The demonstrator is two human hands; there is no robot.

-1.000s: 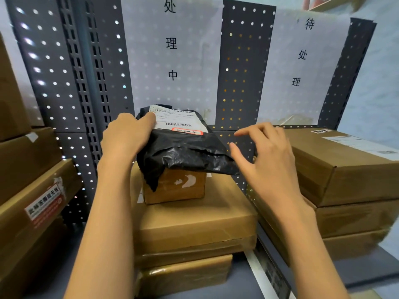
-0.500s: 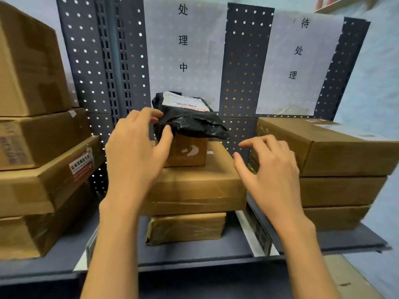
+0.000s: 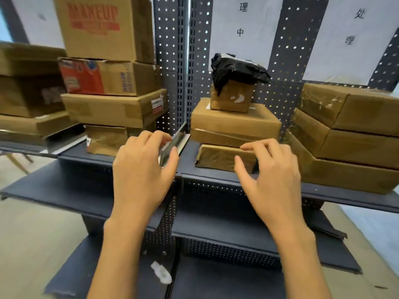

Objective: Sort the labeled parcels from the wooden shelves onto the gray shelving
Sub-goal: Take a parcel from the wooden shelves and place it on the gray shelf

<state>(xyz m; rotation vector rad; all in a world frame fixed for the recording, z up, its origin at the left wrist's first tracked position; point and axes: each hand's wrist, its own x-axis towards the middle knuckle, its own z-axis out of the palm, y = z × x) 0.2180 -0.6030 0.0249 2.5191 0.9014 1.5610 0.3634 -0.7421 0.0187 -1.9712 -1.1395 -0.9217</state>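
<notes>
Black plastic wraps the parcel [image 3: 237,69] at upper centre of the frame; it rests on top of a small brown box [image 3: 232,97], which tops a stack of cardboard boxes [image 3: 234,124] on the gray shelving [image 3: 216,175]. Left hand [image 3: 140,175] sits at centre frame, in front of the shelf edge, grip loosely open, fingers relaxed, holding nothing. Right hand [image 3: 269,180] sits right of centre, fingers slightly curved, grip open and empty. Further box stacks occupy the upper left [image 3: 108,78] and right edge [image 3: 349,130]. White paper signs [image 3: 244,29] hang on the perforated back panel.
</notes>
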